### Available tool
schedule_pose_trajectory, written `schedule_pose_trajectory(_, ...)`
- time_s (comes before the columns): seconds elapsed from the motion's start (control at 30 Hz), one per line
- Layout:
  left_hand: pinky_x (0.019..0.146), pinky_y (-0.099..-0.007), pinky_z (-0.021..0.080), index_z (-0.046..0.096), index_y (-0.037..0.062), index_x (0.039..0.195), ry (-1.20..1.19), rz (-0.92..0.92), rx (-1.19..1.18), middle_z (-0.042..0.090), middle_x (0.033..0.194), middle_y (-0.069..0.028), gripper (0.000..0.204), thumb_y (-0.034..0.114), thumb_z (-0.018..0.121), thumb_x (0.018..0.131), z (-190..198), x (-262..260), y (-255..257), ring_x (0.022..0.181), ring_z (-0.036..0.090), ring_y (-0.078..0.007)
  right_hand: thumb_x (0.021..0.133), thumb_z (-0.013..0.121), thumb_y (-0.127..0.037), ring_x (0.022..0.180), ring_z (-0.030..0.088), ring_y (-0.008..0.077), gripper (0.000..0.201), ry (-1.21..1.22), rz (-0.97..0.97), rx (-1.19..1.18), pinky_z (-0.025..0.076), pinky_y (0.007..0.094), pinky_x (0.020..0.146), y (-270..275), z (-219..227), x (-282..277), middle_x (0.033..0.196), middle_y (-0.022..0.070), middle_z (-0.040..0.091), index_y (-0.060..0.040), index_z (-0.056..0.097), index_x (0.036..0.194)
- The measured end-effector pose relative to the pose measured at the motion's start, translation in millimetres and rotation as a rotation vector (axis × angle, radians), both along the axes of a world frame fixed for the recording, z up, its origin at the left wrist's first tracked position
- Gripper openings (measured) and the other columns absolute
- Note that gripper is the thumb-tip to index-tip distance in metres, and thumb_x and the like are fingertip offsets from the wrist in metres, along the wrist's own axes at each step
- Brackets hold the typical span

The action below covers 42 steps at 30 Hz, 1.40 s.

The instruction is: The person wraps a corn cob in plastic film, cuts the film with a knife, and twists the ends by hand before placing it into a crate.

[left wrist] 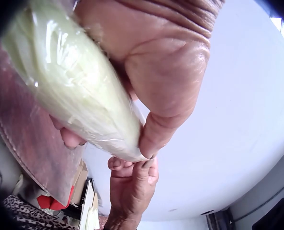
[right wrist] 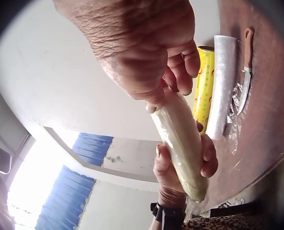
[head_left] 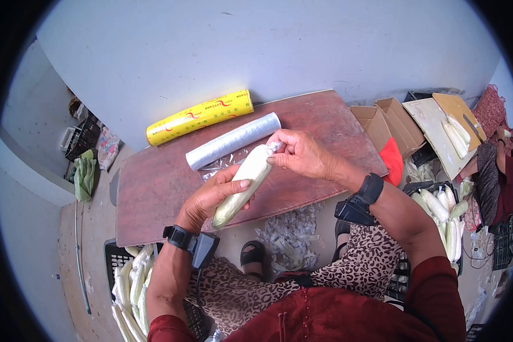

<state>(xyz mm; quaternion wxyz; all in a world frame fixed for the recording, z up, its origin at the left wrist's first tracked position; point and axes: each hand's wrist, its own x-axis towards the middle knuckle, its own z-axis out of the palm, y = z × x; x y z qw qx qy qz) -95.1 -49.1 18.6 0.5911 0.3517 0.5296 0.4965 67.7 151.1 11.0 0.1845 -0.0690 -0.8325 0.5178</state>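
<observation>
A pale husked ear of corn [head_left: 246,183], covered in clear plastic film, is held above the front of the red-brown table [head_left: 313,176]. My left hand [head_left: 214,195] grips it around the middle, thumb on the upper side. At its upper end, my right hand [head_left: 306,155] pinches the gathered plastic film [head_left: 274,146] between thumb and fingers. Glossy film wraps the ear [left wrist: 79,81] smoothly in the left wrist view. A roll of clear film [head_left: 233,140] lies just behind the hands, with a loose sheet in front of it.
Behind the clear roll lies a yellow printed roll [head_left: 199,117]. A brown-handled knife [right wrist: 247,67] rests on the table beside the clear roll. Crates of corn ears stand at left [head_left: 134,285] and right [head_left: 447,216]. Film scraps [head_left: 293,236] litter the floor; cardboard boxes [head_left: 390,125] sit right.
</observation>
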Motion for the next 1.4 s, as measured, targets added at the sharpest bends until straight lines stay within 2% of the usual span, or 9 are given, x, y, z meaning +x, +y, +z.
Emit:
schedule_pose_trajectory(0.23, 0.071, -0.0294, 0.058, 0.050, 0.0008, 0.129, 0.065, 0.004, 0.002, 0.064, 0.096, -0.0105, 0.056, 0.033, 0.071, 0.089, -3.2, -0.8, -0.9, 0.082, 0.066, -0.0169, 0.086, 0.074, -0.018, 0.071, 0.061, 0.0143, 0.026, 0.004, -0.014, 0.052, 0.051, 0.0326, 0.065, -1.6, -3.7, -0.4, 0.076, 0.0078, 0.064, -0.0011, 0.062, 0.102)
schedule_pose_trajectory(1.4, 0.070, -0.0289, 0.058, 0.051, 0.0001, 0.127, 0.055, 0.003, -0.012, 0.064, 0.095, -0.0109, 0.054, 0.033, 0.071, 0.089, -1.3, 2.1, -0.6, 0.079, 0.066, -0.0169, 0.088, 0.072, -0.015, 0.068, 0.061, 0.0147, 0.021, 0.033, -0.017, 0.087, 0.051, 0.0334, 0.063, -4.0, -2.4, 1.5, 0.073, 0.0074, 0.063, -0.0010, 0.061, 0.098)
